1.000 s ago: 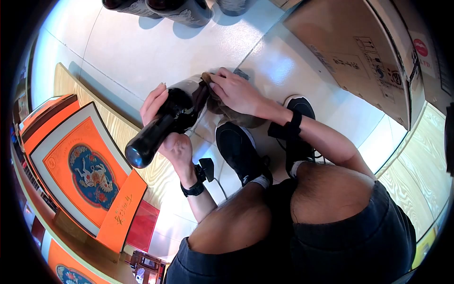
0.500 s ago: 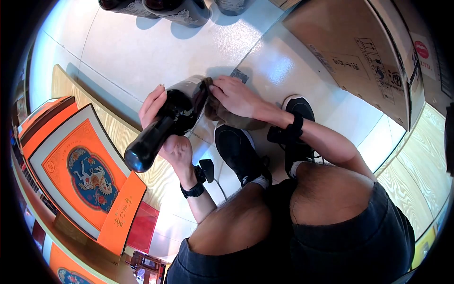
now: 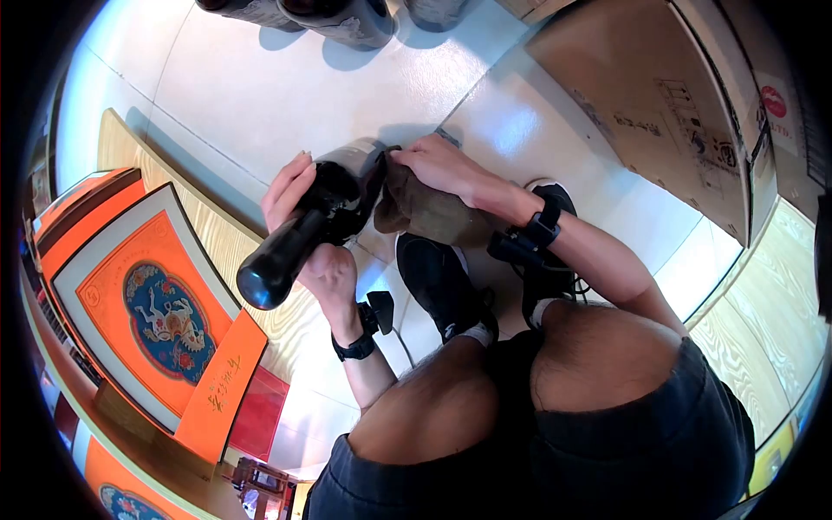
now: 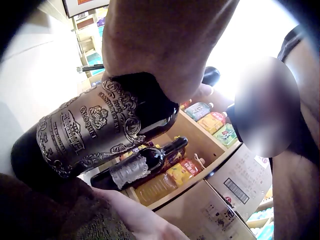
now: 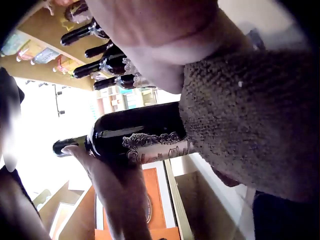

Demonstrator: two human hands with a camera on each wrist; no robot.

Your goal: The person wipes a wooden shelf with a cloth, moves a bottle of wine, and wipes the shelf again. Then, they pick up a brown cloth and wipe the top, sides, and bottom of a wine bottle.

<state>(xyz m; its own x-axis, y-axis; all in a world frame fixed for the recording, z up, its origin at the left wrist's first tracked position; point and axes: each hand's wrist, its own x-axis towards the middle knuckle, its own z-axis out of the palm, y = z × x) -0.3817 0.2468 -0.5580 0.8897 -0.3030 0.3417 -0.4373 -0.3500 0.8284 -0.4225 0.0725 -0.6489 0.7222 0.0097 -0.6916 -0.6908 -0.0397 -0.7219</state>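
A dark bottle [image 3: 334, 195] lies tilted in the head view, its neck pointing to the lower left. My left hand [image 3: 325, 269] grips it around the shoulder, fingers on the far side. In the left wrist view the bottle [image 4: 90, 127] shows an embossed metallic label. My right hand [image 3: 442, 173] pinches a brown cloth [image 3: 429, 212] against the bottle's base end. The cloth [image 5: 245, 120] covers that end of the bottle [image 5: 140, 132] in the right wrist view, and hangs below the hand in the head view.
Several dark bottles [image 3: 338, 22] stand on the tiled floor [image 3: 260, 95] at the top. A cardboard box [image 3: 641, 104] stands at the right. Orange boxes [image 3: 147, 303] sit on a wooden shelf at the left. Shoes [image 3: 438, 282] are just below the cloth.
My right hand has shifted slightly along the bottle's base end, and more of the cloth hangs below it. The left hand keeps its grip, and the view has moved slightly.
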